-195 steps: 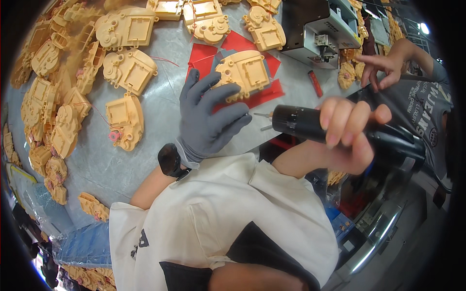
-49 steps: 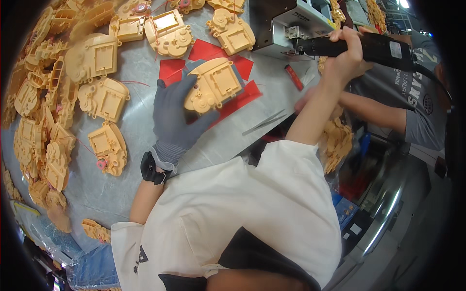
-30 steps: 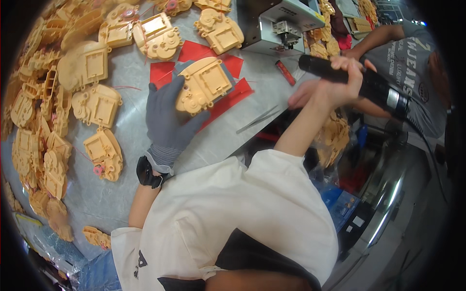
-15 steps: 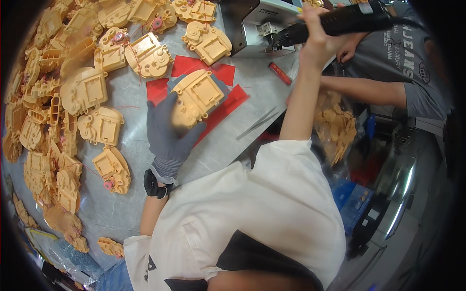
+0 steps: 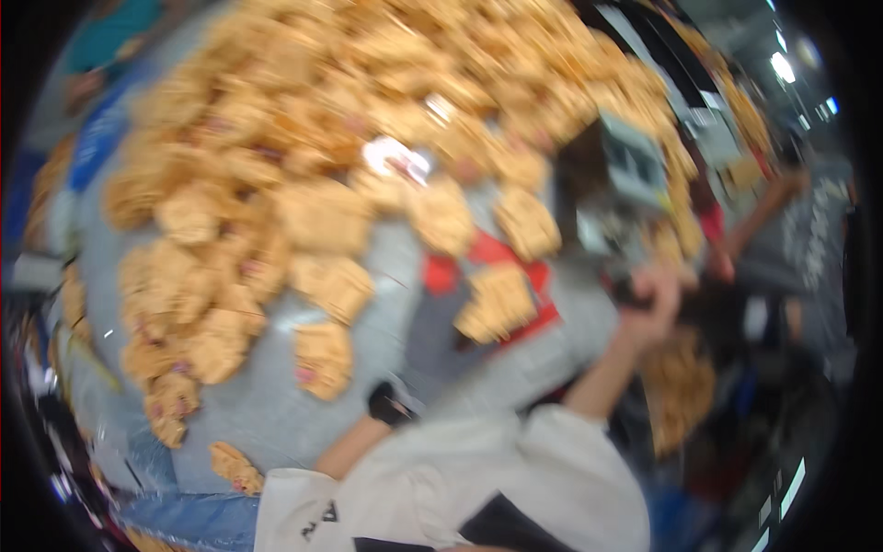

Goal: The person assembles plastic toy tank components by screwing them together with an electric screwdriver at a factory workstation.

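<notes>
The whole view is smeared by motion. My left hand (image 5: 440, 327), in a dark grey glove, grips a yellow-orange plastic housing (image 5: 498, 302) by its near left side, above a red mat (image 5: 543, 317) on the table. Out to the right, my bare right hand (image 5: 655, 299) is closed around a black electric screwdriver (image 5: 704, 302), close to a grey machine (image 5: 635, 166). The screwdriver's tip is too blurred to make out.
Yellow-orange housings (image 5: 322, 216) are heaped over the far and left parts of the grey table (image 5: 368, 359). One loose housing (image 5: 322, 359) lies left of my glove. A co-worker in a grey shirt (image 5: 814, 248) is at the right, near a bag of yellow parts (image 5: 679, 386).
The view has swung up and left, bringing more of the heap into sight. My right hand with the screwdriver appears lower, nearer the table's right edge. The left hand keeps hold of the housing.
</notes>
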{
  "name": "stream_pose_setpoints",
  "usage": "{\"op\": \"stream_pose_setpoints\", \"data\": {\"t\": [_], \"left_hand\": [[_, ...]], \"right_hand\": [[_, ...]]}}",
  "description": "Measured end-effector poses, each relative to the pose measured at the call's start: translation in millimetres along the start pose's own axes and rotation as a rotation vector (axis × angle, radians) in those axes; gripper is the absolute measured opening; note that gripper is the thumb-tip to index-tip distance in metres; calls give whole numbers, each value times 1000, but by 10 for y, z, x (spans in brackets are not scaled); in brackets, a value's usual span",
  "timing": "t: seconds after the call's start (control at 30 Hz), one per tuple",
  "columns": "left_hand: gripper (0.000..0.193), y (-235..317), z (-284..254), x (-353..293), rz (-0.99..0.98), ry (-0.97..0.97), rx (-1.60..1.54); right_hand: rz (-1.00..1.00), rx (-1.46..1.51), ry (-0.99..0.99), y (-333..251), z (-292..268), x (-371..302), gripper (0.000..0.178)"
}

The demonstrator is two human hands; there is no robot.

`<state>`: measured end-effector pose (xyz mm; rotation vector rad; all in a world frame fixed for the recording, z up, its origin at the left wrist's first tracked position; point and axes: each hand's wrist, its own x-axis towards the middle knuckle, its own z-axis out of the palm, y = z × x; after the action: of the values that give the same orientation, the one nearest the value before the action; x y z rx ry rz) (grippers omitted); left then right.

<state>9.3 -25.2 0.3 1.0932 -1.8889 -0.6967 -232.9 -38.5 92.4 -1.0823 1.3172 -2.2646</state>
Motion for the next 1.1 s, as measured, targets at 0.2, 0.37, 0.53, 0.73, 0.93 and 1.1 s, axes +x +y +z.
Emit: {"op": "stream_pose_setpoints", "data": {"t": [0.2, 0.37, 0.53, 0.73, 0.93, 1.1], "left_hand": [[69, 225, 24, -108, 37, -99, -154], [66, 138, 72, -73, 40, -78, -129], [69, 64, 56, 10, -42, -29, -74], [74, 142, 241, 7, -56, -114, -105], [75, 124, 207, -70, -104, -102, -130], [76, 124, 181, -71, -83, -84, -131]], "right_hand": [[-181, -122, 159, -20, -234, 437, 27], [-87, -200, 247, 359, -407, 642, 44], [-173, -89, 51, 250, 111, 607, 53], [-264, 22, 90, 86, -146, 672, 50], [-210, -163, 52, 185, -144, 634, 48], [-226, -71, 53, 62, -143, 523, 43]]}}
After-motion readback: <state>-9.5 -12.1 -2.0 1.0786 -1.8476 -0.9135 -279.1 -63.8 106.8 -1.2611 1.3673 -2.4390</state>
